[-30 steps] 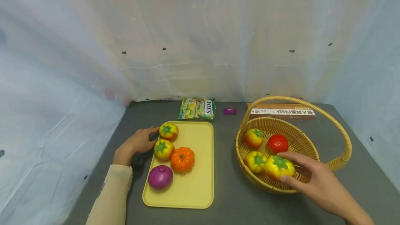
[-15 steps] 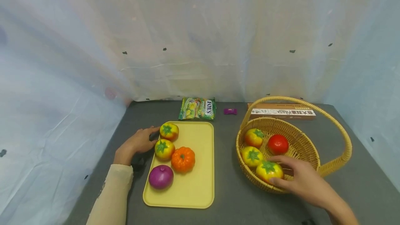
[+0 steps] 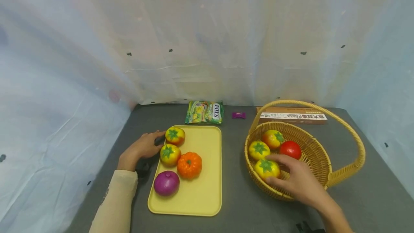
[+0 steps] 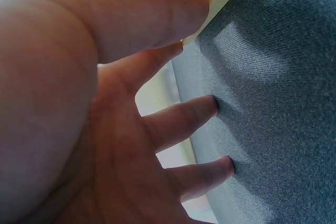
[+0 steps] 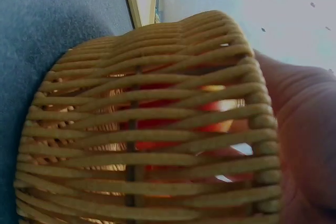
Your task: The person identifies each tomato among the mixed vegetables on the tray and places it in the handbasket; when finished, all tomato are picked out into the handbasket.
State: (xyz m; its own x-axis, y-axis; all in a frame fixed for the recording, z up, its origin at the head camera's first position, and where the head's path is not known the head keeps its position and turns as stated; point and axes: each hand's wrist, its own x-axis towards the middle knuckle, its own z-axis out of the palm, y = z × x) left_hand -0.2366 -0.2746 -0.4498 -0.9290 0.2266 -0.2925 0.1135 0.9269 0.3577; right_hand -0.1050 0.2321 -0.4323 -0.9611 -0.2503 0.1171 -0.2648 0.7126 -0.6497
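My left hand point(image 3: 144, 146) rests at the left edge of the yellow tray point(image 3: 207, 200); its thumb and index finger meet the rim and other fingertips press on the cloth. Beside it in the tray lie two yellow-red persimmons, one at the back point(image 3: 175, 136) and one nearer point(image 3: 170, 155). My right hand point(image 3: 299, 179) reaches into the wicker basket point(image 5: 157, 114) and holds a persimmon point(image 3: 267, 169) between thumb and fingers, low inside the left part. Close by lie two more persimmons point(image 3: 259, 150) point(image 3: 273, 138) and a red tomato point(image 3: 291, 149). The wicker wall mostly hides the grip in the right wrist view.
An orange pumpkin point(image 3: 189, 165) and a purple onion point(image 3: 166, 183) lie in the tray. Behind stand a green snack bag point(image 3: 204, 112), a small purple wrapped sweet point(image 3: 238, 115) and a brown pasta box point(image 3: 292, 115). The basket's tall handle point(image 3: 359, 150) arches up on its right side.
My right hand has moved left and slightly back inside the basket with its persimmon. The other persimmons there have shifted, and the tomato has moved slightly right. My left hand stays put.
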